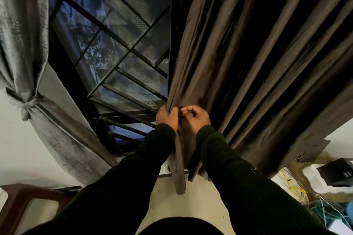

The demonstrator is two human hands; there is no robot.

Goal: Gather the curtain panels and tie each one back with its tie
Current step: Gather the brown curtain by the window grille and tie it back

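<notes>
Chair (28, 202) lower left — wire tangle (313, 206) beneath brown curtain (257, 63).

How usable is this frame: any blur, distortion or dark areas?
Head view: dim overall; deep folds of the brown curtain go nearly black; wide-angle lens bends the window bars; cables at lower right smear; both hands, left hand and right hand, stay readable.

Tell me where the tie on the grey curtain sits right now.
In the head view, the tie is knotted around the gathered grey curtain at the far left, left of the window grille.
</notes>
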